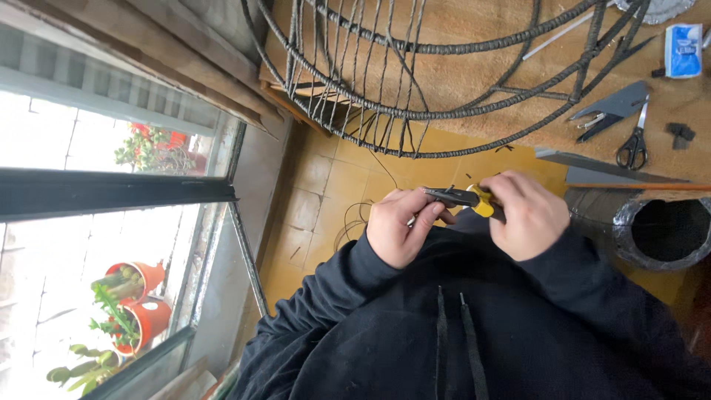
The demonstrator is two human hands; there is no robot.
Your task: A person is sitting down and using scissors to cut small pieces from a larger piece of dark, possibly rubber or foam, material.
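My right hand (527, 216) is closed around the yellow-and-black handles of a pair of pliers (465, 197). The dark jaws point left toward my left hand (398, 227). That hand is curled, pinching a thin dark strand (354, 222) right at the jaw tips. The strand loops down over the yellow floor tiles. Both hands are held close in front of my chest, above my black hooded top (459, 326). Whether the jaws bite the strand is hidden by my fingers.
A large round frame wrapped in dark cord (415, 111) lies on a brown worktop (481, 81). On the worktop are a grey staple tool (612, 110), scissors (633, 148) and a blue-white packet (683, 50). A dark tube (659, 231) is at right. A window with orange plant pots (141, 311) fills the left.
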